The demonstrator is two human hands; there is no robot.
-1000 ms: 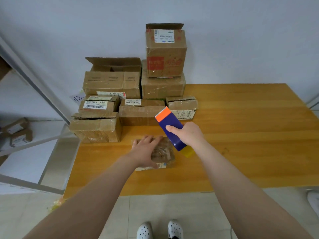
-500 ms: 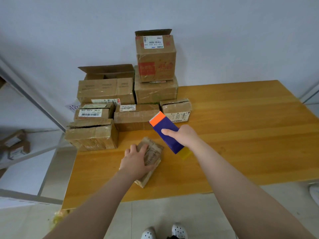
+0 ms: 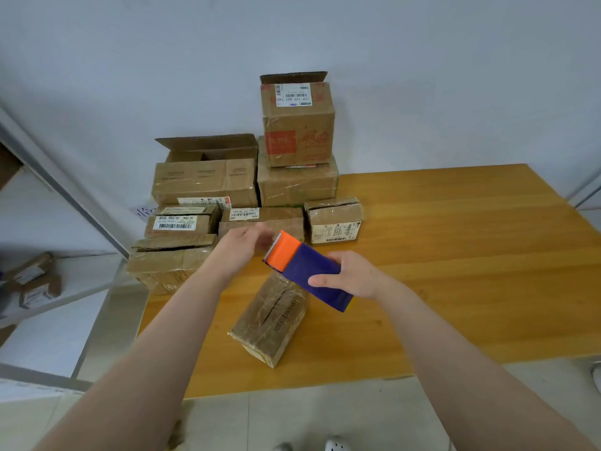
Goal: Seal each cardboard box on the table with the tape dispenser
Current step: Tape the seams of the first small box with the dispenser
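One tape dispenser (image 3: 309,275) gripped by right fingers (image 3: 320,281) | left fingers (image 3: 257,234): cannot tell | ~8 boxes (image 3: 273,317)

Right half of the worktop (image 3: 471,255) is wide open; stacked boxes (image 3: 205,183) hog the back-left corner, one small box (image 3: 271,323) sits near the front edge.

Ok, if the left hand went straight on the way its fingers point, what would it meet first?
Most likely the orange end of the tape dispenser, held in the right hand; the left hand is blurred, so depth is uncertain.
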